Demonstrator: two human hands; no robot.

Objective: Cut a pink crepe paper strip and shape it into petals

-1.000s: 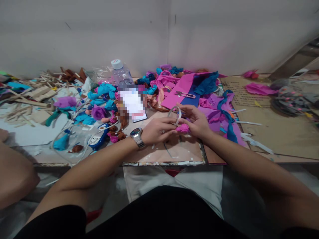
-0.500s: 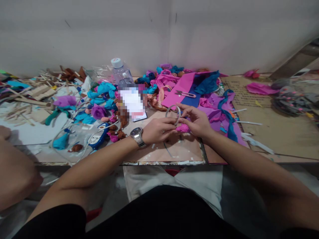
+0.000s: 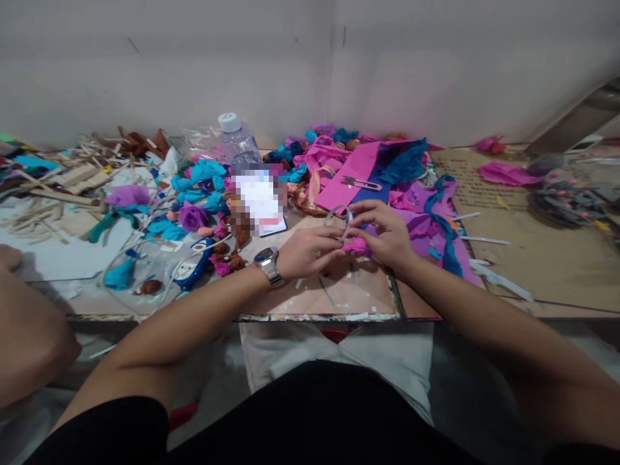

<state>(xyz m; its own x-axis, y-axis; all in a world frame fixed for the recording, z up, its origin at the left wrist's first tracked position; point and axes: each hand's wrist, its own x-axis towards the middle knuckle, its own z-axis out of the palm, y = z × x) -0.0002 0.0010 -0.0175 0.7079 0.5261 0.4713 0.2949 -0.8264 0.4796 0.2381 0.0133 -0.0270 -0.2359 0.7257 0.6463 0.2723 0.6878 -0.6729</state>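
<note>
Both my hands meet over the middle of the low work board (image 3: 339,297). My left hand (image 3: 307,250), with a metal watch (image 3: 268,265) on the wrist, pinches a small pink crepe-paper flower (image 3: 356,245). My right hand (image 3: 382,232) is closed round the same flower from the right, fingers curled. A thin clear tape ring (image 3: 338,216) stands up between the two hands, touching the fingertips.
Small snips (image 3: 361,184) lie on pink paper (image 3: 346,181) behind my hands. A plastic bottle (image 3: 237,142), blue and purple paper flowers (image 3: 191,216), wooden sticks (image 3: 62,181) and scraps crowd the left. Cardboard (image 3: 533,245) spreads right. Another person's arm (image 3: 29,329) is at far left.
My hands have stayed together on the pink flower; the right fingers shifted slightly up over it and the tape ring tilted a little.
</note>
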